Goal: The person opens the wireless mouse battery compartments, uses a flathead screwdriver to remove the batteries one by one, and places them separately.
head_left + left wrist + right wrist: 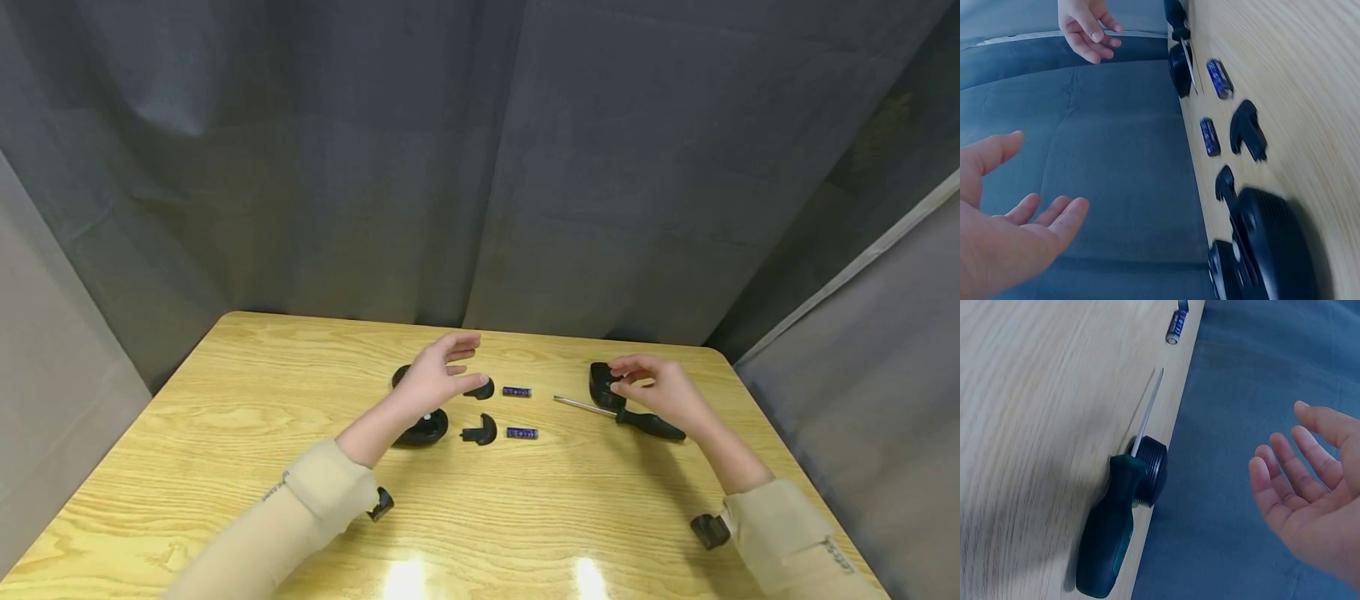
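My left hand (433, 379) hovers over the left group of parts with its fingers spread and nothing in them. Below it lies a black object with rounded lobes (1275, 240), partly hidden by the hand in the head view. Two small black hook-shaped pieces (487, 428) and two blue batteries (522, 433) sit to its right. Fingers loosely bent, my right hand (663, 393) hangs in the air, holding nothing. Beneath it are a screwdriver (1107, 531) with a dark green handle and a black rounded part with a ridged side (1152, 472), close against the shaft.
The wooden table (480, 517) ends at a dark grey curtain (480, 167) behind it. Lighter panels (885, 375) stand at the sides. A small black device is strapped at each sleeve cuff (330, 492).
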Demonstrator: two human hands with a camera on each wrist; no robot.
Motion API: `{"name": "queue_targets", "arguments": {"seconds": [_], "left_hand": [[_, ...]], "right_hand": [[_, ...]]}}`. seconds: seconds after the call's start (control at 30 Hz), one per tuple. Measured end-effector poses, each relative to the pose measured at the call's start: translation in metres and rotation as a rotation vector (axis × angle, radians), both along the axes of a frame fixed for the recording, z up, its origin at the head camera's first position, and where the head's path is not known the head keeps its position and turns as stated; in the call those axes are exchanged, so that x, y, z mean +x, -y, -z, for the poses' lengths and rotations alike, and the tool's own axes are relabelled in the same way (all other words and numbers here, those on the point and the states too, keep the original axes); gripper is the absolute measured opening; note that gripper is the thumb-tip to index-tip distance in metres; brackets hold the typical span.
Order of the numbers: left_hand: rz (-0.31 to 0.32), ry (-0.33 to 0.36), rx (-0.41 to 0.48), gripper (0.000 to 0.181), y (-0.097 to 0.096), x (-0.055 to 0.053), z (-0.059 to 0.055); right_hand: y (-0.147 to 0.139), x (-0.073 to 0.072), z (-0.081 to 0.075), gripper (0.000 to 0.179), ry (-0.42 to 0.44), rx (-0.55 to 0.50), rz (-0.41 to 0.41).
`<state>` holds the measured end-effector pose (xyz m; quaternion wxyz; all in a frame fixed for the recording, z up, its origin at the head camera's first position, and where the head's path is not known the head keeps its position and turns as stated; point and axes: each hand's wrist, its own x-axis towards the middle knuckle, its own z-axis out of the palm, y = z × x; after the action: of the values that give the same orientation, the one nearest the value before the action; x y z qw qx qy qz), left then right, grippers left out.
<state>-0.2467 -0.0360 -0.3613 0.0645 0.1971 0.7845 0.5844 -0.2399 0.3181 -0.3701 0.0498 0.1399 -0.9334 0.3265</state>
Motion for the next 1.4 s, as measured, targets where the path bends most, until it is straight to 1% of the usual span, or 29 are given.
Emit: {"name": "queue_targets", "arguments": {"seconds": [0.1, 0.2, 0.37, 0.5, 0.63, 0.7, 0.8, 0.93, 1.03, 1.17, 1.33, 1.4], "left_hand": [[0.001, 0.014, 0.048, 0.062, -0.009, -0.002, -0.001], [-0.008, 0.03, 0.064, 0.061, -0.018, -0.004, 0.0], [-0.016, 0.071, 0.076, 0.061, -0.033, -0.007, 0.002], [-0.017, 0.103, 0.111, 0.061, -0.045, -0.009, 0.003], [-0.001, 0.116, 0.163, 0.058, -0.057, -0.011, 0.003], [0.012, 0.112, 0.183, 0.058, -0.063, -0.012, 0.004], [0.034, 0.113, 0.196, 0.058, -0.073, -0.014, 0.005], [0.047, 0.122, 0.196, 0.058, -0.086, -0.015, 0.007], [0.047, 0.131, 0.198, 0.057, -0.096, -0.016, 0.007], [0.053, 0.14, 0.215, 0.057, -0.11, -0.017, 0.008], [0.055, 0.152, 0.239, 0.057, -0.129, -0.021, 0.013], [0.049, 0.16, 0.247, 0.057, -0.137, -0.022, 0.016]], "right_hand": [[-0.004, -0.003, 0.0, 0.033, -0.012, -0.008, 0.02], [-0.01, -0.005, 0.002, 0.034, -0.001, -0.045, 0.035], [-0.019, -0.009, 0.008, 0.039, 0.033, -0.133, 0.067], [-0.023, -0.014, 0.013, 0.045, 0.061, -0.209, 0.089], [-0.028, -0.018, 0.017, 0.048, 0.1, -0.288, 0.106], [-0.031, -0.021, 0.019, 0.05, 0.122, -0.321, 0.118], [-0.035, -0.025, 0.023, 0.052, 0.155, -0.359, 0.133], [-0.038, -0.029, 0.029, 0.054, 0.183, -0.392, 0.135], [-0.039, -0.031, 0.032, 0.055, 0.193, -0.413, 0.132], [-0.041, -0.033, 0.036, 0.054, 0.203, -0.467, 0.139], [-0.043, -0.035, 0.041, 0.055, 0.219, -0.521, 0.145], [-0.044, -0.036, 0.044, 0.057, 0.227, -0.538, 0.163]]}}
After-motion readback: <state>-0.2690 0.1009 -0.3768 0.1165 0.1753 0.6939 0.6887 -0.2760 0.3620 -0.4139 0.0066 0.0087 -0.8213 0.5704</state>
